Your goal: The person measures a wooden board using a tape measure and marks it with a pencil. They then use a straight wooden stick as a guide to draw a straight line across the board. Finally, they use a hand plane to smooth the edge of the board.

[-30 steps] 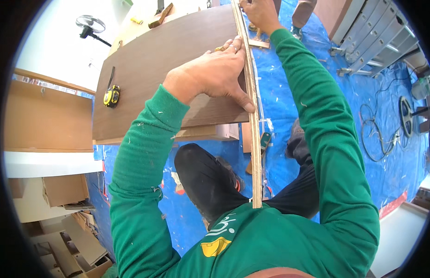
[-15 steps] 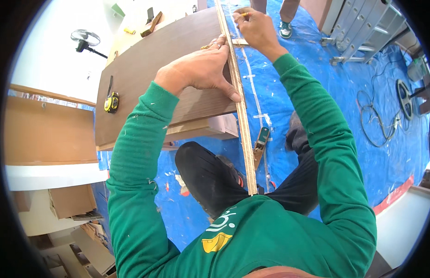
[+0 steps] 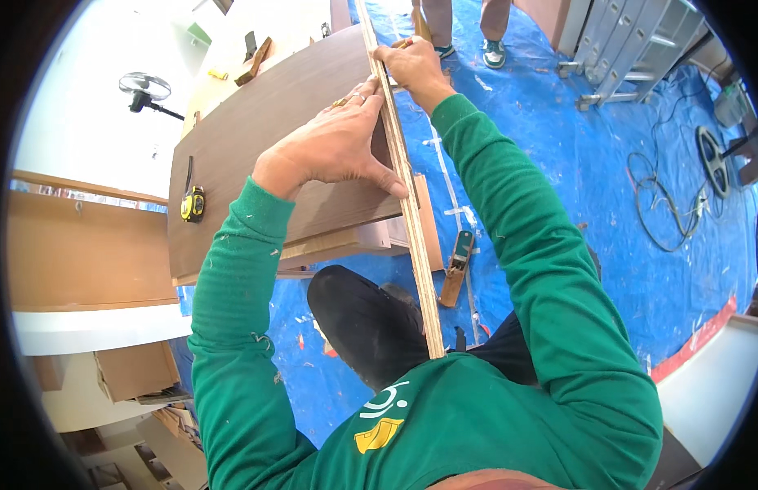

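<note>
A long plywood board [image 3: 411,216], its pale layered edge facing up, runs from near my shirt away along the right side of a dark brown panel [image 3: 232,163]. My left hand [image 3: 334,147] lies over that panel with fingers and thumb spread, their tips touching the board. Beyond it, my right hand [image 3: 420,69] is closed in a pinch at the board's far part. A short yellowish pencil [image 3: 404,43] shows between its fingers, its tip hidden. On the panel's left side rests a yellow and black tape measure [image 3: 193,204].
A wooden hand plane [image 3: 456,269] with a green top lies on the blue floor sheet [image 3: 558,163], right of the board. Another person's shoe [image 3: 494,54] is at the far side. An aluminium ladder [image 3: 632,49] and a coiled cable [image 3: 664,212] are at the right.
My right hand has come down from above the floor sheet to the plywood board, the pencil still in it. The view has shifted slightly; another person's second leg now shows.
</note>
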`<action>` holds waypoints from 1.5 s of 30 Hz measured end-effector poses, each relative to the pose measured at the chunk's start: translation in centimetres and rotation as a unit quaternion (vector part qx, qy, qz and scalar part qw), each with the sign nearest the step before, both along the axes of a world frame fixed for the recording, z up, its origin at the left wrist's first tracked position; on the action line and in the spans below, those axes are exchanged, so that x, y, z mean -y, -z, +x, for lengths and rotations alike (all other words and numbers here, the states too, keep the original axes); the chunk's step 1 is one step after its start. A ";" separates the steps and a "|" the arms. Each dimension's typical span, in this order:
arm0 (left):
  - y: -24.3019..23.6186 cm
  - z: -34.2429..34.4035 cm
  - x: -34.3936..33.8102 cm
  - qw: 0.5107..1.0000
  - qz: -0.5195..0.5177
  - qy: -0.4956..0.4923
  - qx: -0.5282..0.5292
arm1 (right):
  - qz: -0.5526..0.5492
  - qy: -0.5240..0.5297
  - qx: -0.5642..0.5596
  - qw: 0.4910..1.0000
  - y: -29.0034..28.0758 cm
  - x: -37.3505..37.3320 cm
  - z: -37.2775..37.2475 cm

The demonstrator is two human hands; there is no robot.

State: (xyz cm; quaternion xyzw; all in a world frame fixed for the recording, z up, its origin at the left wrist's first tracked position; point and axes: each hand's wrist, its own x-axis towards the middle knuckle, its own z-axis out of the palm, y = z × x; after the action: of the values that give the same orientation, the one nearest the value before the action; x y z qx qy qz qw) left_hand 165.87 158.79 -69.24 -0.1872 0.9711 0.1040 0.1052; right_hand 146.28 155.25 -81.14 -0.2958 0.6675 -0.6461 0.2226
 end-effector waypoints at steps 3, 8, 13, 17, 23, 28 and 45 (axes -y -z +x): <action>0.6 0.0 0.6 1.000 -0.005 0.005 0.002 | -0.001 -0.001 -0.021 1.000 -0.1 -0.3 0.1; 0.6 -0.1 0.7 1.000 -0.005 -0.005 0.009 | -0.012 0.016 -0.087 0.996 0.8 0.2 -0.8; 0.7 0.0 0.6 1.000 -0.001 -0.012 0.007 | -0.139 0.070 -0.209 0.965 1.7 1.1 -3.8; 1.0 0.4 0.8 1.000 0.007 -0.010 -0.003 | -0.148 -0.005 -0.272 0.951 -1.0 1.3 -5.0; 0.8 -0.1 0.6 1.000 0.003 -0.014 0.011 | -0.129 -0.005 -0.375 0.918 -2.6 5.2 -7.3; 0.4 -0.4 0.3 1.000 0.001 -0.013 0.015 | -0.143 -0.033 -0.387 0.910 -2.4 7.6 -8.1; 0.7 0.5 0.3 1.000 0.006 -0.026 0.011 | -0.143 -0.025 -0.386 0.911 -1.5 9.6 -7.2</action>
State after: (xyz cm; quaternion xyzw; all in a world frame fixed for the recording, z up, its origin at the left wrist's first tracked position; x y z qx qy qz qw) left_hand 166.40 158.49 -69.97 -0.2131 0.9641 0.1102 0.1142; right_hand 139.10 145.60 -79.67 -0.5673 0.5944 -0.5641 -0.0814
